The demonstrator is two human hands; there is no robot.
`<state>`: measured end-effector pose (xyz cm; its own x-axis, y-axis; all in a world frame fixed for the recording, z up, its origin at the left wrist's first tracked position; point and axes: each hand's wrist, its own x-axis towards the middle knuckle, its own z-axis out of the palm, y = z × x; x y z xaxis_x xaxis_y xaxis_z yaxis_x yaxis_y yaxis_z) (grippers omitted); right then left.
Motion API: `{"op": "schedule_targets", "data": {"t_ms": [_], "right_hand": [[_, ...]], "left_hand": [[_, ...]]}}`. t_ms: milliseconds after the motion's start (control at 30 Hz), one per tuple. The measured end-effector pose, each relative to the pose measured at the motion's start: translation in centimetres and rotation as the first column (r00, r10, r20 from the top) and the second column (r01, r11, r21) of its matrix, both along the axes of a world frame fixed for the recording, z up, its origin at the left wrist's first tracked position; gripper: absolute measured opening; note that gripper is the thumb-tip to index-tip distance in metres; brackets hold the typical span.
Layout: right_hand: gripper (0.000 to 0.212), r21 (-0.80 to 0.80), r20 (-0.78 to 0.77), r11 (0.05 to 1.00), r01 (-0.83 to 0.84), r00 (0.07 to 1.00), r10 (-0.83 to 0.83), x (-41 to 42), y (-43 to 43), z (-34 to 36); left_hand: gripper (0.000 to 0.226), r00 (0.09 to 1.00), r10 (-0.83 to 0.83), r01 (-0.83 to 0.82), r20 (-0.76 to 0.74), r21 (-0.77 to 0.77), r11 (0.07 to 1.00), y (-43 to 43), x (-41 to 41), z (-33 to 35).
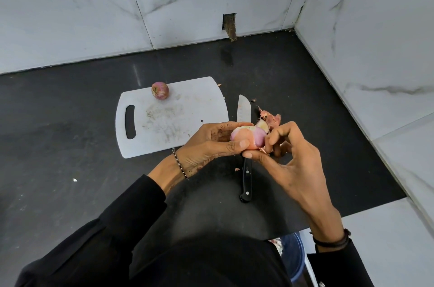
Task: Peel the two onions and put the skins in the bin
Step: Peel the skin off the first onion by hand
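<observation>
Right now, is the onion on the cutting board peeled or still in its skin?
Still in its skin: the onion on the cutting board shows dull purple-brown outer skin.

Half-peeled onion (246, 137) in both hands, above knife (244, 146).

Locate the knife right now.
Head view: the knife lies flat on the black counter, just right of the white cutting board, blade pointing away, partly hidden under the hands peeling the onion.

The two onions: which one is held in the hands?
The paler onion, held above the knife by the left hand and right hand. The other onion lies untouched on the board.
</observation>
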<state>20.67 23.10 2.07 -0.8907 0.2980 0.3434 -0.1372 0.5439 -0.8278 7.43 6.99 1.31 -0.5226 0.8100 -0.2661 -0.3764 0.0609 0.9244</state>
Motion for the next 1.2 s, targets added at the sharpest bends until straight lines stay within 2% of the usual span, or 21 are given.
{"op": "schedule_targets", "data": {"t_ms": [100, 267, 400, 533, 600, 667, 767, 867, 967, 1033, 1200], "right_hand": [[0.034, -0.009, 0.023, 1.0, -0.003, 1.0, 0.003, -0.1, 0.2, 0.1], [0.023, 0.061, -0.005, 0.998, -0.007, 1.0, 0.008, -0.2, 0.5, 0.2], [0.016, 0.005, 0.028, 0.999, -0.04, 0.999, 0.04, 0.0, 0.5, 0.1], [0.014, -0.088, 0.076, 0.992, -0.09, 0.992, 0.097, 0.4, 0.2, 0.0], [0.013, -0.11, 0.088, 0.991, -0.073, 0.993, 0.083, 0.7, 0.3, 0.1], [0.014, -0.121, 0.095, 0.993, -0.014, 0.995, 0.026, 0.9, 0.6, 0.0], [0.012, -0.152, 0.13, 0.979, 0.139, 0.984, -0.119, 0.9, 1.2, -0.5], [0.01, -0.129, 0.178, 0.952, 0.278, 0.951, -0.254, 0.7, 2.2, -1.2], [0.015, -0.048, 0.208, 0.936, 0.348, 0.92, -0.332, 0.4, 3.0, -1.7], [0.018, 0.007, 0.234, 0.926, 0.378, 0.9, -0.369, 0.2, 3.3, -2.2], [0.013, 0.022, 0.282, 0.9, 0.436, 0.861, -0.424, 0.0, 3.3, -3.1]], "left_hand": [[0.064, 0.999, 0.014, -0.014, 0.029, 0.003, 1.0, 0.2, 0.1, -0.1], [0.05, 0.983, 0.072, -0.074, 0.168, 0.006, 0.997, 0.2, 0.4, -0.4], [0.038, 0.961, 0.129, -0.128, 0.246, -0.018, 0.992, 0.4, 0.8, -0.2], [0.043, 0.92, 0.147, -0.16, 0.362, 0.006, 0.987, 0.4, 0.7, -0.2], [0.058, 0.904, 0.136, -0.164, 0.405, 0.037, 0.986, 0.4, 0.5, -0.4], [0.084, 0.881, 0.124, -0.172, 0.457, 0.064, 0.983, 0.2, 0.3, -0.5], [0.091, 0.854, 0.093, -0.17, 0.512, 0.105, 0.98, 0.1, 0.1, -0.7], [0.094, 0.852, 0.087, -0.163, 0.516, 0.104, 0.981, 0.0, 0.0, -0.8], [0.093, 0.873, 0.106, -0.158, 0.476, 0.072, 0.985, 0.0, 0.1, -0.8], [0.1, 0.895, 0.121, -0.157, 0.429, 0.05, 0.986, 0.1, 0.0, -1.0], [0.098, 0.947, 0.168, -0.168, 0.273, -0.027, 0.985, -0.2, -0.2, -1.6]]}}
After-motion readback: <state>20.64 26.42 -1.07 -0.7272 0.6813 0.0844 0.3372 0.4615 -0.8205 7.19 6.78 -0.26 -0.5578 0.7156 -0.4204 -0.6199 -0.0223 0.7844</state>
